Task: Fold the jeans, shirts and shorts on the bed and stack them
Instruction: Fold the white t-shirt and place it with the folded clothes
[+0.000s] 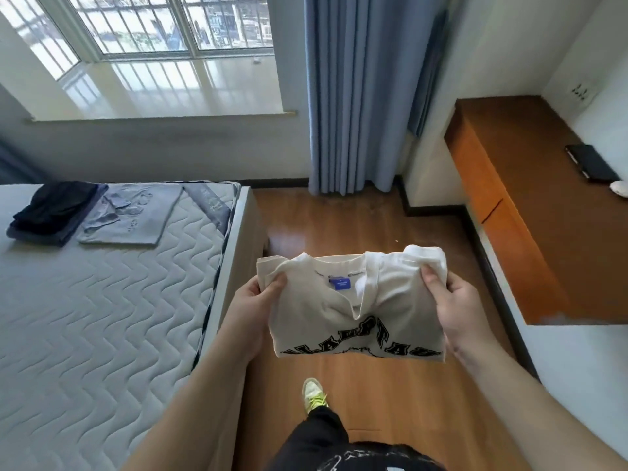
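You hold folded cream shirt (356, 307) over floor, right of bed (102, 300). Left hand (253, 309) and right hand (452, 307) pinch opposite edges. Soft, light, floppy: support underneath, grip both side folds or it sags open.

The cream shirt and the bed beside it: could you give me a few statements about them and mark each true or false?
1. Both hands hold the cream shirt, the left hand at one side and the right hand at the other. True.
2. The cream shirt lies flat on the bed. False: it is held up over the wooden floor.
3. A folded grey shirt lies on the bed. True.
4. The dark folded clothes lie on the wooden desk. False: they lie on the bed, left of the grey shirt.
5. The cream shirt has black lettering. True.
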Demonstrator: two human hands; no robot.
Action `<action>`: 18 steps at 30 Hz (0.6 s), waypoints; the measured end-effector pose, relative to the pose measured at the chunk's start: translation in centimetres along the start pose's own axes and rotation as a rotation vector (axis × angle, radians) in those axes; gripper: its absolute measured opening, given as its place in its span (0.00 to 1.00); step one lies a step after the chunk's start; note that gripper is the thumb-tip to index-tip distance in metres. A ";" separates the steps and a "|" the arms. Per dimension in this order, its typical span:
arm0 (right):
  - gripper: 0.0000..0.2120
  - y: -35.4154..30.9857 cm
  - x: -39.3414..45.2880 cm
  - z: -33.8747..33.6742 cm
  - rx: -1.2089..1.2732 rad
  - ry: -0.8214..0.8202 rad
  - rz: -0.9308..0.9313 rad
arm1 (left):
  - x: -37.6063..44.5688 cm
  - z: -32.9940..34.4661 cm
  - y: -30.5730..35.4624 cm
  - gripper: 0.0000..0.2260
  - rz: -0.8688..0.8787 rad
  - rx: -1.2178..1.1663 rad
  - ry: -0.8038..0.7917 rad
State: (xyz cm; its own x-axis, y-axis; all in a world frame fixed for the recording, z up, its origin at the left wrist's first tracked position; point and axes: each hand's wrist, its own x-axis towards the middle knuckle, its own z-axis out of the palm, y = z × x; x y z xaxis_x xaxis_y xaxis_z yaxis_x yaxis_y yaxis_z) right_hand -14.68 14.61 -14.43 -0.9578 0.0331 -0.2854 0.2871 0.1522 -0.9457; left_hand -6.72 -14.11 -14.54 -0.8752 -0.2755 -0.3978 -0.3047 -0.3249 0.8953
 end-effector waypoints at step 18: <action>0.18 -8.7 26.7 14.2 -0.033 -0.197 -0.059 | 24.3 -3.8 11.2 0.10 0.044 -0.081 0.191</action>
State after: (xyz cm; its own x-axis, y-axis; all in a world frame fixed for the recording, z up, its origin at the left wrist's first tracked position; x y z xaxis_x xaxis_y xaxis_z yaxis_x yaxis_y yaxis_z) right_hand -42.54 0.11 -16.00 -0.9512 -0.1698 -0.2578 0.2272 0.1805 -0.9570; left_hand -29.99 -27.92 -14.91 -0.7973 -0.4549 -0.3967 -0.2304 -0.3780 0.8967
